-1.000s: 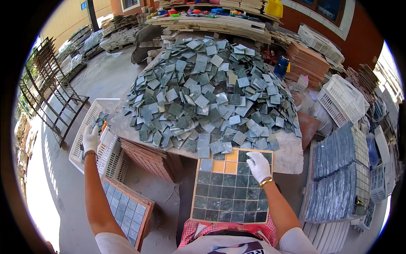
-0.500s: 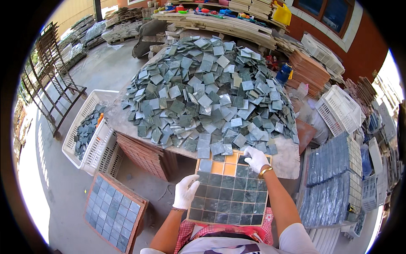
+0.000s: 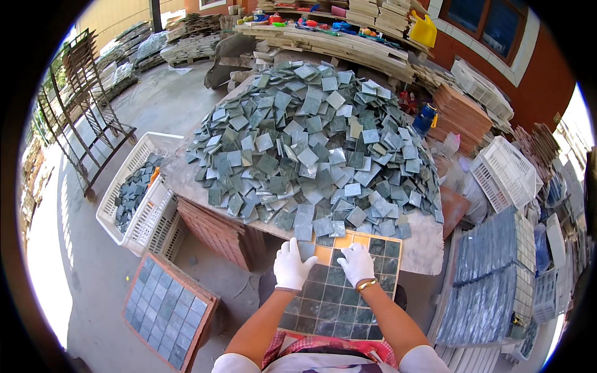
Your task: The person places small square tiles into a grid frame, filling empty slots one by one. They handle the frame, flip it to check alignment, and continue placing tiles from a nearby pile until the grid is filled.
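Note:
Below the pile of green stone tiles (image 3: 305, 137), a shallow wooden grid frame (image 3: 397, 273) holds rows of dark green square tiles, its near edge at my lap. Bare orange cells (image 3: 323, 254) show near its far edge. My left hand (image 3: 293, 265), in a white glove, lies over the frame's far left part, fingers and thumb apart, beside a pale grey tile (image 3: 306, 250). My right hand (image 3: 356, 263), also gloved, has its thumb and fingertips closed at a dark tile (image 3: 337, 257) by the orange cells. The hands hide some tiles below them.
The pile rests on a pale table (image 3: 423, 252). At left stand white crates (image 3: 112, 221) with tile pieces, a tiled panel (image 3: 165, 311) and a metal trolley (image 3: 81, 118). Stacked tile sheets (image 3: 482, 280) and a white crate (image 3: 505, 174) stand at right.
My right hand has moved left, from the frame's far right part to the orange cells. My left hand has come off the frame's left edge and moved forward over it.

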`<state>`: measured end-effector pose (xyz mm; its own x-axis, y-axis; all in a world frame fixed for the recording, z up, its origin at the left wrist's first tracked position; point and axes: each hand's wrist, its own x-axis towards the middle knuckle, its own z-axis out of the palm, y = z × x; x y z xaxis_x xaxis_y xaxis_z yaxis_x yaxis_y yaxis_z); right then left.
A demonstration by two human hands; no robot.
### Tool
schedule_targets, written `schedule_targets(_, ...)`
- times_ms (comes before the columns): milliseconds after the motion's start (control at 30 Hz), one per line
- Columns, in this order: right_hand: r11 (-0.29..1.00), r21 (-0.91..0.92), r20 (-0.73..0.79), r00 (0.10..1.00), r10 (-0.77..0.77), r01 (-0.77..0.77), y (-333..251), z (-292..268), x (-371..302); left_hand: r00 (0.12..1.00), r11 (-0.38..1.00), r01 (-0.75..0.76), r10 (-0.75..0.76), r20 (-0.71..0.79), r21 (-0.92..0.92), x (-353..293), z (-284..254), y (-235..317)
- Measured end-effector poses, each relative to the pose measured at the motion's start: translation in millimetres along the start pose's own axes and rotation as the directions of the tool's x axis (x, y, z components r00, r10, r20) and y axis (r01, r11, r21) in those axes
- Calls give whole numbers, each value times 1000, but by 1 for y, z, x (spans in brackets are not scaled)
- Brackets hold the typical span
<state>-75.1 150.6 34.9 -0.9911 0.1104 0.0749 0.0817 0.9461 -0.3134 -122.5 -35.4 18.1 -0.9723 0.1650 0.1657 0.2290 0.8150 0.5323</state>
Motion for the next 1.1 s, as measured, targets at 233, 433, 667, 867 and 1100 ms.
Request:
schedule_targets(233,991,5,-132,982,-134,136,2,-20,44,999,988,30,-33,13,149,4,8,12)
schedule_targets(433,962,-53,-18,963,-269,268,30,-10,78,999,994,-39,35,39,106,0,8,11)
schedule_targets(667,886,463,50,998,-24,-2,55,-42,71,995,993,99,-101,23,58,7,10,12)
schedule_targets(867,922,387,94,995,-42,3,99,-43,58,985,985,168,-169,23,42,12,14,19)
schedule_targets(1100,981,176,-41,996,-73,80,79,-22,31,993,995,84,-89,-82,-54,6,20,8)
